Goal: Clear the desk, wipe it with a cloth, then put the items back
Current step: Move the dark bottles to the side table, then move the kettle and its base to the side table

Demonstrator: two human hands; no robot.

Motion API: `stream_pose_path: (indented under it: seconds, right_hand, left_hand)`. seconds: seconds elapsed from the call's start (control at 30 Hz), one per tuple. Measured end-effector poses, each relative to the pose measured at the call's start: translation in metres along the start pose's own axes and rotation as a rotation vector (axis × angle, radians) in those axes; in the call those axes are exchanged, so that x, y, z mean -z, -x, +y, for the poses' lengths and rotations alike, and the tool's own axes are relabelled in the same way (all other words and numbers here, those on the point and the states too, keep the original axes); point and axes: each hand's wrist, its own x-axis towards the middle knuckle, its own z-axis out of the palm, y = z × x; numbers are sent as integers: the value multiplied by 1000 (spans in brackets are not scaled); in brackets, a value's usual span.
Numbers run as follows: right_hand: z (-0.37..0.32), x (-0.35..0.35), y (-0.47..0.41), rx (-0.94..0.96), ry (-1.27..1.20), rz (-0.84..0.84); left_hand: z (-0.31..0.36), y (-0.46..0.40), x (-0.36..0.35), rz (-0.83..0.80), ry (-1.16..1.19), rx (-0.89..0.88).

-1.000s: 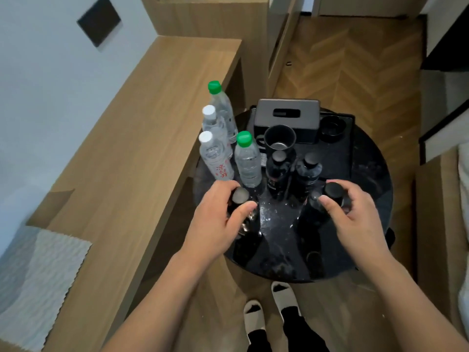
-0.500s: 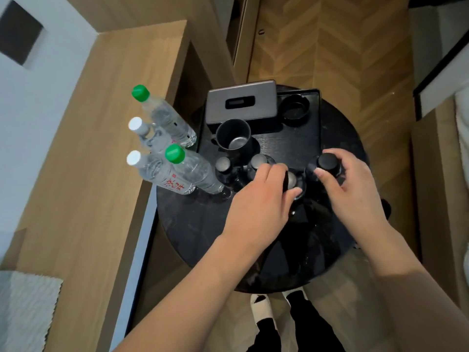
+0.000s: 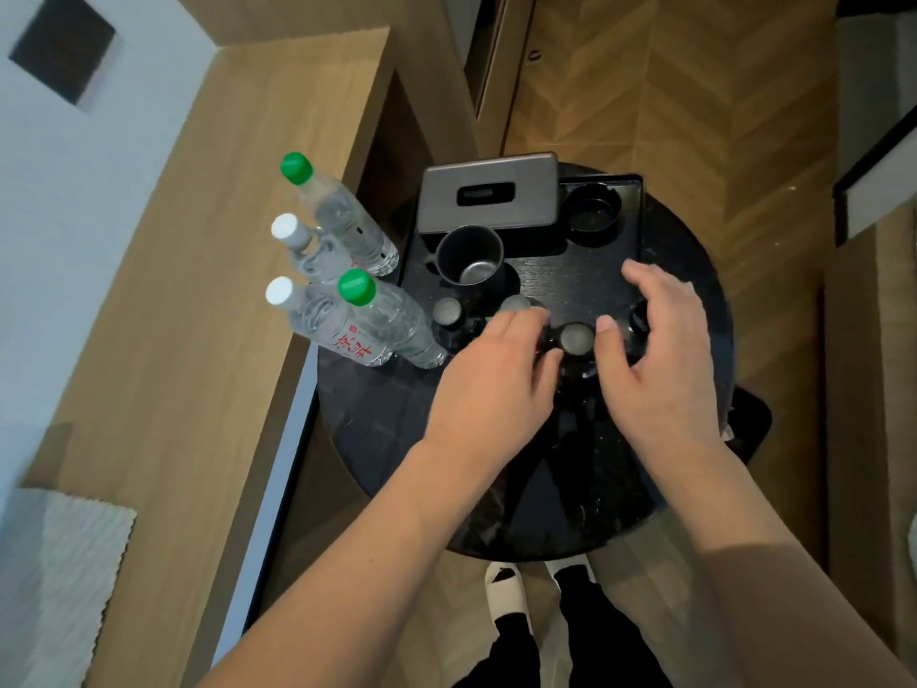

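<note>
A round black table (image 3: 377, 424) carries a black tray (image 3: 570, 275), several clear water bottles (image 3: 382, 322) with green or white caps, and several dark bottles. One dark bottle with a grey cap (image 3: 575, 337) stands between my two thumbs. My left hand (image 3: 491, 384) hovers just left of it with loosely curled fingers, the tips over another grey-capped bottle (image 3: 516, 305). My right hand (image 3: 660, 360) is spread over a black-capped bottle (image 3: 637, 315) at the tray's right edge. Neither hand clearly grips anything, and the fingertips are blurred.
On the tray stand a grey tissue box (image 3: 446, 201), a dark mug (image 3: 469, 255) and a black round dish (image 3: 593, 208). A long wooden desk (image 3: 238, 250) runs along the left, with a white cloth (image 3: 54, 563) at its near end. My feet (image 3: 506, 588) are under the table edge.
Both hands carried their dark bottles forward to the tray's near edge beside the other dark bottles. Their fingers have since loosened off the caps. The view has tilted down.
</note>
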Motion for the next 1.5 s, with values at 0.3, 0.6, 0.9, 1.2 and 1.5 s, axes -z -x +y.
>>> stream_pose_path:
  seconds: [0.3,0.6,0.9,1.2,1.5]
  right_hand:
    - [-96,-59,26,448,-141,-160]
    - [-217,-144,118,753,-311,-586]
    - [-306,-178,288,1015,-365,-1007]
    - [-374,-165,501,1198,-282,-1302]
    - [-409,-162,653,1372,-311,-1463]
  left_hand:
    - [-81,89,67,448,-100,222]
    - [-135,256,126,680,-149,774]
    - [-146,468,135,942,-195,1121]
    - [-109,695,113,1135,-214,1446]
    - [-74,856,95,1260,-176,1740]
